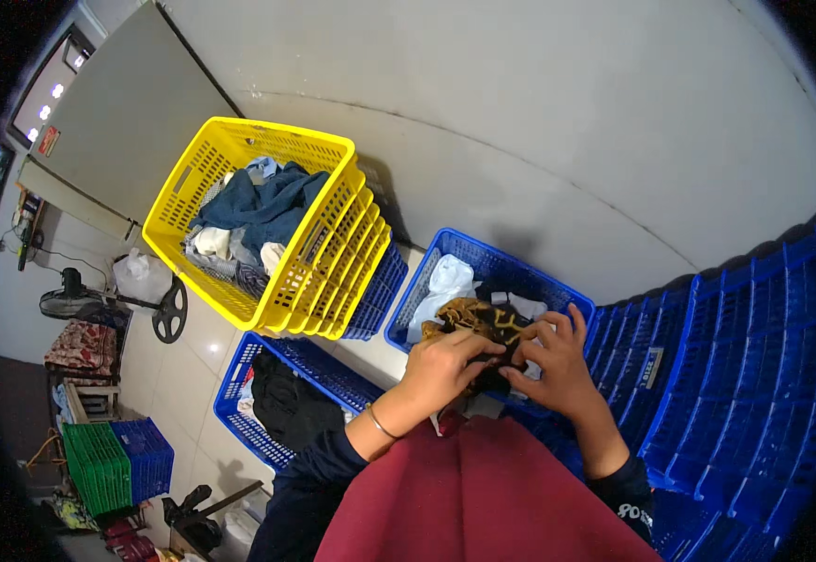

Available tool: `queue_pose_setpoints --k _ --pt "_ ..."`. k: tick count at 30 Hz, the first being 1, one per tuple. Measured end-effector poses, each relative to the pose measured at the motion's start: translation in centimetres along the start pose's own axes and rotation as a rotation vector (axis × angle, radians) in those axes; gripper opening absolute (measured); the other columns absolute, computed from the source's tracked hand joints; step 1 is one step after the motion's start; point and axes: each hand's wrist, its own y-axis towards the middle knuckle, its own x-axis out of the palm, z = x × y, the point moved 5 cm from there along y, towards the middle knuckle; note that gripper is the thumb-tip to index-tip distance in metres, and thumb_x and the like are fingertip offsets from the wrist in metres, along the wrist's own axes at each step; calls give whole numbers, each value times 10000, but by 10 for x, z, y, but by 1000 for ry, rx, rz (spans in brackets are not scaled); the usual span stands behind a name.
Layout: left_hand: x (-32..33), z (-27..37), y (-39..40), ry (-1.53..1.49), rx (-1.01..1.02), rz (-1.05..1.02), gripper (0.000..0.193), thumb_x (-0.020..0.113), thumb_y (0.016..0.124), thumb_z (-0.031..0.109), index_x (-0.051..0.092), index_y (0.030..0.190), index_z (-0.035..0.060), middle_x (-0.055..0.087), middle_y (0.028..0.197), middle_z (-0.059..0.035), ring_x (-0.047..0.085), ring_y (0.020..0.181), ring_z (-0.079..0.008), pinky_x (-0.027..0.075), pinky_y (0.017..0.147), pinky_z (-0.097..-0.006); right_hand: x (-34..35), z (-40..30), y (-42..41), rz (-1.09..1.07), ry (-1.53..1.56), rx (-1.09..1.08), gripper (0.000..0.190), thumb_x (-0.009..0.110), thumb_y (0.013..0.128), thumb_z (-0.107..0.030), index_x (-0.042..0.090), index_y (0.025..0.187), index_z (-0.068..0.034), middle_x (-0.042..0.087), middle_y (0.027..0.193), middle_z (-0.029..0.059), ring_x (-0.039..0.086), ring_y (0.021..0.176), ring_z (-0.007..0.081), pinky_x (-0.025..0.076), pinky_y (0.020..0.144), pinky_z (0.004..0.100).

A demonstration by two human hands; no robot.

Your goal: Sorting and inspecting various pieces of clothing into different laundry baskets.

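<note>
A dark brown and gold patterned cloth [474, 319] is gathered between my hands, above a blue plastic crate [443, 242] that holds white and dark clothes. My left hand [446, 365] pinches the cloth between thumb and fingers. Close beside it on the right, my right hand [552, 358] has thumb and forefinger together at the cloth's edge, its other fingers spread. The lower part of the cloth is hidden behind my hands. A white plastic bag or cloth [448, 281] lies at the left in this crate.
A yellow crate [309, 281] with blue and white clothes tops a stack at the left. Below it, another blue crate [239, 393] holds black clothing [288, 404]. Tall blue crates [731, 351] stand at the right. A wall runs behind; a fan [71, 302] is far left.
</note>
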Motion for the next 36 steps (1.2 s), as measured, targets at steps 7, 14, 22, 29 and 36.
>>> queue_pose_setpoints --k 7,14,22,29,36 --pt "-30 4 -28 -42 57 61 281 686 688 83 661 956 165 610 800 -13 626 727 -210 506 609 -306 25 -17 -27 -183 812 347 187 734 694 -156 618 816 -74 551 789 70 556 850 242 300 1010 458" --pt "-63 -16 -59 -16 103 114 288 687 656 9 684 927 105 614 797 -55 592 686 -227 481 602 -303 14 -60 -35 -14 400 267 151 710 754 -127 618 821 -28 587 791 88 567 758 191 451 736 304" --pt "-80 -67 -96 184 116 162 250 653 678 -13 670 904 92 648 870 -63 595 787 -249 472 755 -348 44 -85 -77 -13 574 623 201 710 755 -151 590 819 -3 579 771 109 571 703 223 440 646 293" --pt "-57 -81 -134 -21 -146 148 181 614 746 -49 648 896 46 656 884 -105 634 801 -264 498 767 -332 47 -97 -113 48 135 539 212 702 735 -170 552 726 -21 545 704 123 551 703 308 437 619 389" --pt "-40 -61 -139 -74 -93 298 131 639 754 -26 636 875 25 643 831 -130 629 786 -266 495 789 -344 36 -100 -138 158 176 473 99 651 775 -109 595 825 -44 557 737 107 564 730 291 450 629 382"
